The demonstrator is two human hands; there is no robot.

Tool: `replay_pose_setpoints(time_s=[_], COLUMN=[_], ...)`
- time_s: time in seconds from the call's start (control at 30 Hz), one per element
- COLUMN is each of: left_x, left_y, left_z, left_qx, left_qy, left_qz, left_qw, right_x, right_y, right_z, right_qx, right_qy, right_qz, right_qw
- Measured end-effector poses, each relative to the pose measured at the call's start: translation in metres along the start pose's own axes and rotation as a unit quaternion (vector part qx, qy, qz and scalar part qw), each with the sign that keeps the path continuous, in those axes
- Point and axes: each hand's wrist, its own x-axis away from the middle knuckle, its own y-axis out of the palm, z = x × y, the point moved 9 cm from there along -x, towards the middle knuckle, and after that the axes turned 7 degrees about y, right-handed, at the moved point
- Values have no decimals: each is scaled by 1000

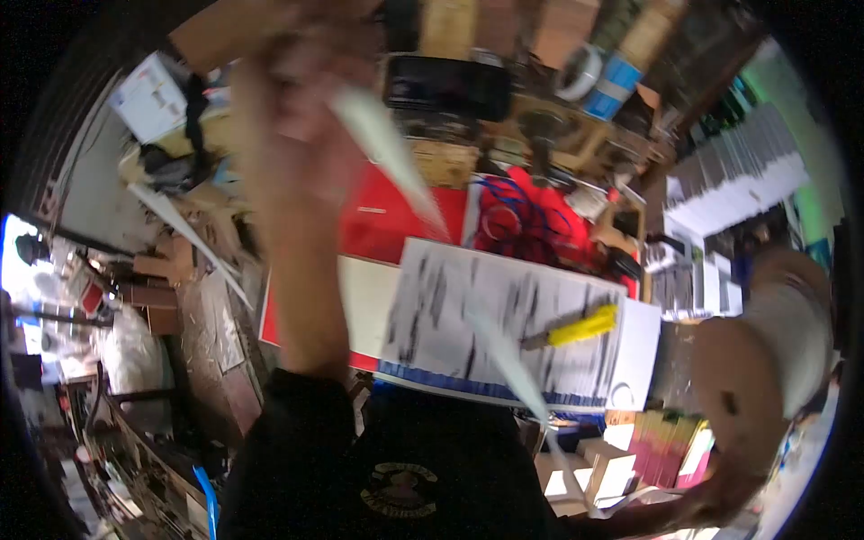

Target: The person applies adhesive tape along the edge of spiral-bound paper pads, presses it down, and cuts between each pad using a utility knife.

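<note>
My left hand (pixel 306 117) is raised at the upper left, smeared by motion, its fingers closed round one end of a white strip (pixel 387 148). The twisted strip runs down across a printed sheet (pixel 450 315) toward the lower right. My right hand (pixel 733 481) is at the lower right, against a large white and tan roll (pixel 792 342); its fingers are hard to make out. A yellow cutter (pixel 580 328) lies on the printed sheet. Under the sheet are a cream sheet (pixel 367 301) and a red folder (pixel 387 216).
Red cloth with blue cord (pixel 531 216) lies behind the sheet. Farther back are a black device (pixel 447 87), a tape roll (pixel 580 72) and wooden blocks (pixel 447 27). Stacked white sheets (pixel 738 171) stand at right, and boxes (pixel 607 468) at the bottom right.
</note>
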Motion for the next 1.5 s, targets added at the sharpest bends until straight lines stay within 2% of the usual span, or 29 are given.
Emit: replay_pose_setpoints(time_s=[0.07,0.13,0.23,0.3,0.33,0.37,0.4,0.43,0.47,0.5,0.57,0.6,0.67,0.73,0.8,0.87,0.93,0.97,1.03,1.07,1.1,1.13,1.17,1.2,1.27,1.33,1.4,1.43,1.5], left_x=[-9,-35,-78,-88,-83,-73,-47,-47,-38,-27,5,26,75,122,151,160,150,154,160,158,144,129,110,111,99,104,114,117,139], left_y=[-27,-15,-3,-19,-17,-31,-47,-97,-142,-184,-268,-306,-357,-381,-397,-390,-383,-410,-485,-477,-460,-428,-356,-333,-253,-181,-146,-145,-161], left_z=[159,256,324,356,336,336,342,362,354,345,293,255,175,122,101,93,99,115,179,181,195,204,191,178,127,82,46,38,1], left_qx=[-191,-284,-208,-169,-160,-297,-408,-324,-261,-196,-303,-457,-712,-763,-772,-715,-728,-728,-861,-863,-904,-933,-934,-936,-915,-838,-763,-764,-695], left_qy=[103,107,29,44,37,227,392,306,259,211,103,-2,-255,-395,-397,-421,-411,-405,-354,-355,-341,-323,-257,-255,-23,-129,-99,-100,-240], left_qz=[-44,-127,-278,-264,-267,-110,56,-3,-10,-11,78,114,24,-135,-201,-117,-152,-158,-125,-118,-51,13,80,81,-118,-88,-146,-145,-207], left_qw=[975,944,937,949,950,921,823,895,930,958,944,882,654,494,454,546,527,530,344,339,251,159,234,228,385,523,622,621,645], right_x=[15,34,91,131,140,144,147,147,138,132,148,151,163,153,144,142,120,83,-41,-100,-147,-174,-200,-207,-216,-222,-226,-220,-211], right_y=[54,119,229,321,359,398,430,475,491,507,615,615,639,640,560,484,402,357,340,320,296,306,315,323,336,348,341,330,302], right_z=[-68,-135,-234,-277,-294,-313,-325,-327,-331,-317,-255,-229,-191,-184,-209,-227,-222,-200,-133,-98,-62,-56,-52,-52,-57,-54,-62,-56,-59], right_qx=[-56,-116,-227,-242,-279,-265,-264,-238,-276,-275,-207,-232,-206,-120,-102,-146,-155,-88,-118,-136,-142,-63,20,47,41,6,36,-26,-78], right_qy=[-53,-129,-340,-330,-384,-347,-350,-265,-234,-264,20,168,207,84,-5,-146,-216,-15,-34,-19,-1,-41,-73,-128,-152,-124,-156,-43,-69], right_qz=[-126,-287,-430,-453,-374,-387,-350,-418,-364,-139,-351,-345,-303,-347,-469,-552,-692,-764,-506,-327,-160,-107,-46,-23,-69,-147,-142,-169,-83], right_qw=[989,942,805,791,797,812,828,836,858,914,913,894,907,926,877,808,671,638,854,935,977,991,996,990,985,981,977,984,991])
